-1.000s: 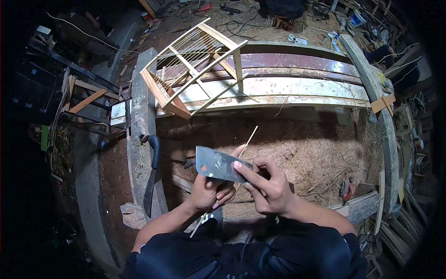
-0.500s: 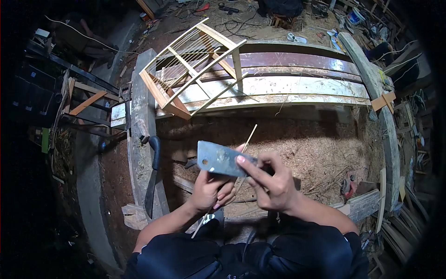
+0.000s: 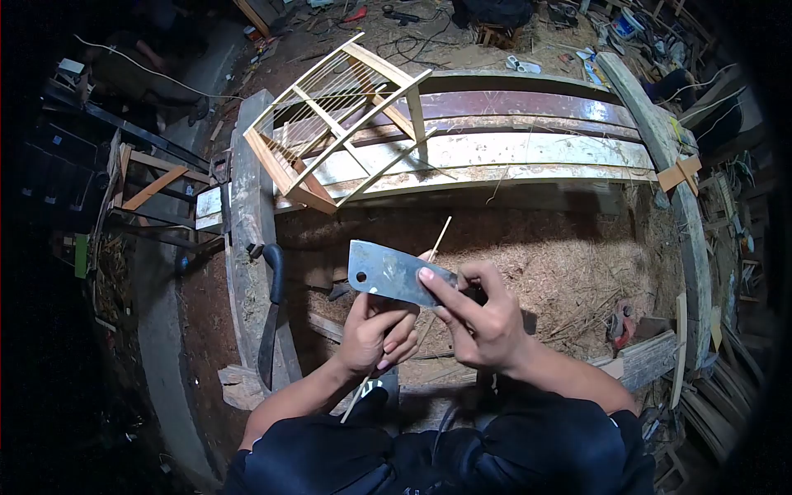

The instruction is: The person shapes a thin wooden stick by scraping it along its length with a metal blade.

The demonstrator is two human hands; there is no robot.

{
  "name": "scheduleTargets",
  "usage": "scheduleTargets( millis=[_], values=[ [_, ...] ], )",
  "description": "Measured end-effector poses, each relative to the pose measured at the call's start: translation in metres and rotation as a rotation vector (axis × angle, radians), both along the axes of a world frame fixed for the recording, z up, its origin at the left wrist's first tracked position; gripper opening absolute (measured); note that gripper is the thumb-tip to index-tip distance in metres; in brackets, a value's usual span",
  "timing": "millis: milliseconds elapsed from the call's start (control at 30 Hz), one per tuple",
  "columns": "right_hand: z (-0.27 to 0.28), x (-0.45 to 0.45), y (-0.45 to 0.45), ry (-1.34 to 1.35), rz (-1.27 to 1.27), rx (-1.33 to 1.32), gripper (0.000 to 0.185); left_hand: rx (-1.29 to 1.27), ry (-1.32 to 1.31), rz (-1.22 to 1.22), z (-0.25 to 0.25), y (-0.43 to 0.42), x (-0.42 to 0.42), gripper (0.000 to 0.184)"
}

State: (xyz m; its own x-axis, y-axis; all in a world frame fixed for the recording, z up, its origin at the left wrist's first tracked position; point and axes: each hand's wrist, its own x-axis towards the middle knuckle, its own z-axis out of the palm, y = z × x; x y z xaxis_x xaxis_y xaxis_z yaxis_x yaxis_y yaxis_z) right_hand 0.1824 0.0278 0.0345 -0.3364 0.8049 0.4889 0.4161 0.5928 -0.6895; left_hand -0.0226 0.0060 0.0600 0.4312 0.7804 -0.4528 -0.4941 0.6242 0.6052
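Note:
My right hand [image 3: 491, 326] grips a cleaver [image 3: 392, 272] at its handle end, with the index finger laid along the flat blade. The blade is grey and rectangular, with a hole near its far left corner, and it points left. Behind it, my left hand [image 3: 375, 338] is closed on a thin bamboo stick [image 3: 441, 237]. The stick runs slantwise, its upper end above the blade and its lower end near my lap. Part of the stick and some left fingertips are hidden behind the blade, so I cannot tell whether the edge touches the stick.
A wooden frame with thin bars [image 3: 338, 128] leans on a plank bench [image 3: 528, 153] ahead. A dark-handled curved knife [image 3: 273, 280] lies on the left beam [image 3: 247, 206]. Shavings [image 3: 561, 272] cover the ground, and a red tool [image 3: 620, 323] lies at right.
The cleaver blade has risen slightly and shows more of its flat face. Both hands keep their hold and nearly the same place. The view has shifted a little.

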Motion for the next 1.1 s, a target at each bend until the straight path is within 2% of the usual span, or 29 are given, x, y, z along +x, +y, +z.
scheduleTargets(
  millis=[33, 67, 133, 233, 267, 300, 367, 433, 467, 500, 567, 600, 633, 700, 767, 800, 833, 900, 967, 1033, 1100],
  values=[
    [-0.003, -0.002, -0.001, 0.009, -0.007, 0.02, 0.058, 0.029, -0.039, 0.013, 0.001, 0.0, 0.001, 0.034],
    [-0.001, -0.001, -0.002, 0.008, -0.006, 0.022, 0.058, 0.031, -0.04, 0.014, 0.0, -0.001, 0.002, 0.034],
    [0.004, 0.001, -0.004, -0.031, 0.041, 0.013, 0.057, -0.055, -0.16, 0.06, 0.0, -0.005, 0.001, 0.021],
    [0.007, 0.001, 0.003, -0.031, -0.042, 0.027, 0.057, 0.059, -0.072, -0.002, -0.001, 0.002, -0.001, 0.03],
    [0.0, -0.001, 0.001, -0.006, -0.026, 0.057, 0.058, 0.031, -0.062, 0.003, -0.001, -0.002, 0.0, 0.037],
    [0.004, -0.001, -0.001, -0.007, 0.042, 0.076, 0.059, -0.04, -0.172, 0.061, -0.004, -0.008, 0.001, 0.04],
    [0.004, 0.002, -0.001, -0.039, 0.036, 0.05, 0.058, -0.081, -0.099, 0.007, -0.002, -0.005, -0.001, 0.06],
    [-0.001, 0.005, 0.012, -0.001, -0.15, 0.01, 0.059, 0.081, -0.07, -0.124, 0.003, 0.004, -0.003, 0.042],
    [0.0, 0.006, 0.012, -0.009, -0.144, 0.041, 0.058, 0.093, -0.065, -0.128, 0.003, 0.002, -0.002, 0.042],
    [-0.004, 0.006, 0.008, -0.014, -0.027, 0.087, 0.057, 0.098, -0.066, -0.126, 0.0, -0.001, -0.001, 0.042],
    [0.0, -0.003, -0.003, 0.061, 0.104, 0.073, 0.056, 0.046, -0.197, 0.059, -0.009, -0.01, -0.001, 0.041],
    [-0.002, 0.0, 0.0, 0.033, 0.04, 0.056, 0.056, -0.017, -0.044, 0.041, -0.003, -0.008, -0.002, 0.044],
    [-0.008, 0.003, 0.008, 0.058, -0.072, 0.009, 0.057, 0.081, -0.08, -0.1, -0.003, 0.003, -0.006, 0.051],
    [0.002, 0.009, 0.012, -0.019, -0.123, 0.014, 0.056, 0.093, -0.117, -0.118, 0.002, 0.003, -0.002, 0.054],
    [0.003, 0.001, -0.001, 0.049, 0.07, 0.047, 0.056, -0.013, -0.169, 0.017, -0.002, -0.006, -0.004, 0.052],
    [0.007, 0.001, -0.001, 0.039, 0.08, 0.023, 0.058, -0.036, -0.199, 0.035, -0.002, -0.006, -0.003, 0.053],
    [0.005, 0.004, 0.005, 0.039, 0.077, 0.02, 0.058, -0.039, -0.199, 0.032, 0.0, -0.004, -0.002, 0.053],
    [-0.001, 0.009, 0.019, 0.049, -0.12, 0.017, 0.059, 0.071, -0.165, -0.046, 0.007, 0.003, 0.002, 0.046],
    [0.001, 0.004, 0.006, 0.058, 0.034, 0.041, 0.057, 0.101, -0.087, -0.07, -0.002, -0.001, -0.004, 0.041],
    [0.004, 0.003, 0.003, 0.023, 0.067, -0.029, 0.058, 0.019, -0.108, 0.048, 0.004, -0.001, -0.001, 0.036],
    [0.0, 0.006, 0.017, 0.097, -0.083, 0.003, 0.058, 0.075, -0.123, 0.017, -0.003, 0.001, 0.0, 0.037]
  ],
)
